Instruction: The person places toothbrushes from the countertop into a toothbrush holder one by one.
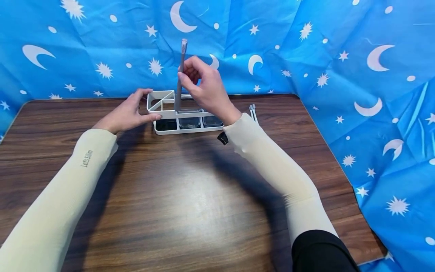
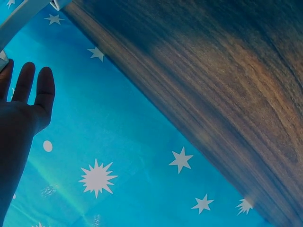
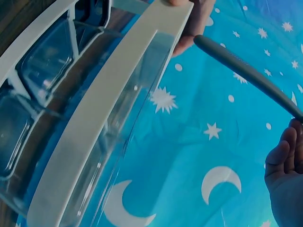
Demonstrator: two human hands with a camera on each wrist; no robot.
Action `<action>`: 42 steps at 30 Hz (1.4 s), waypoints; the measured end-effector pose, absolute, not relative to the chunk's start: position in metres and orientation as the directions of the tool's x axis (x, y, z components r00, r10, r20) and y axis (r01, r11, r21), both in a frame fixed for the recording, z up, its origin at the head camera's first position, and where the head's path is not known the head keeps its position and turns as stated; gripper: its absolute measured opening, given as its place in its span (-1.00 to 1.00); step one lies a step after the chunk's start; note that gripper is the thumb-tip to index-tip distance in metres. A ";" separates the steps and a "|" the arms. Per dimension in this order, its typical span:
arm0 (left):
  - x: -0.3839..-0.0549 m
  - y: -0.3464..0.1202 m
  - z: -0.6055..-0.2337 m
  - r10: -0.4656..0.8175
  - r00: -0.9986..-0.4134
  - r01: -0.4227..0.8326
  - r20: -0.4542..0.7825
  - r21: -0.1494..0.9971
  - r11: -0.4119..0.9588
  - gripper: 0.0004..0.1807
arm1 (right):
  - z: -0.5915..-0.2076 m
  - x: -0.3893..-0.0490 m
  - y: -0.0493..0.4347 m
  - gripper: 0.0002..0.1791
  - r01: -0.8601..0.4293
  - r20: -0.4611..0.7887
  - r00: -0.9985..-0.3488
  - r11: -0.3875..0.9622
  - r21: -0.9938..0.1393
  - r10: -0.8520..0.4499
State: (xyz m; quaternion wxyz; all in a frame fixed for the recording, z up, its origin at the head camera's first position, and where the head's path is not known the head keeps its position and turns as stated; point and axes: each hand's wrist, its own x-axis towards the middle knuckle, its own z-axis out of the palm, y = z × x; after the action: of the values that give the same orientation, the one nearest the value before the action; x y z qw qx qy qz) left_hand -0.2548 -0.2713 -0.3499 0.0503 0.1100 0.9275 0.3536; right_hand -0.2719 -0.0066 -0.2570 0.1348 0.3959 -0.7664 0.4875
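A white two-tier rack (image 1: 190, 115) stands near the back of the table, with a divided upper frame and clear cups (image 1: 189, 122) in its lower row. My left hand (image 1: 126, 113) grips the rack's left end, thumb along the front and fingers at the back. My right hand (image 1: 207, 85) pinches a grey toothbrush (image 1: 180, 85) between thumb and fingers, held upright above the rack with its head at the top. In the right wrist view, the rounded end of the toothbrush handle (image 3: 246, 73) shows beside the rack (image 3: 78, 137), apart from it.
To the right of the rack lie slim white sticks (image 1: 253, 112), partly behind my right sleeve. A small black piece (image 1: 222, 138) shows at my right wrist. Blue cloth (image 1: 340, 83) with moons and stars hangs behind the brown wooden table (image 1: 190, 211) and down its right side.
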 end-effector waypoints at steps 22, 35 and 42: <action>-0.253 -0.270 -0.350 0.252 -0.968 0.189 -0.004 0.650 0.736 0.08 | -0.282 -0.273 -0.041 -0.88 -0.692 0.391 -0.685 0.381 -0.614 -0.614; -0.251 -0.271 -0.350 0.270 -0.963 0.221 0.025 0.649 0.728 0.03 | -0.303 -0.275 -0.049 -0.87 -0.674 0.294 -0.708 0.490 -0.552 -0.642; -0.252 -0.273 -0.351 0.272 -0.962 0.221 0.026 0.655 0.722 0.02 | -0.309 -0.275 -0.050 -0.86 -0.619 0.201 -0.743 0.542 -0.569 -0.638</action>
State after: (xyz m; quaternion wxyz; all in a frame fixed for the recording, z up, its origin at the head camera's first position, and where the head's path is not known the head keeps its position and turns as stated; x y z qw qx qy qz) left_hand -0.2515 -0.2731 -0.3508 0.0360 0.1329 0.9272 0.3483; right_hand -0.2747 -0.0502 -0.3094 -0.0151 0.3580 -0.8779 0.3176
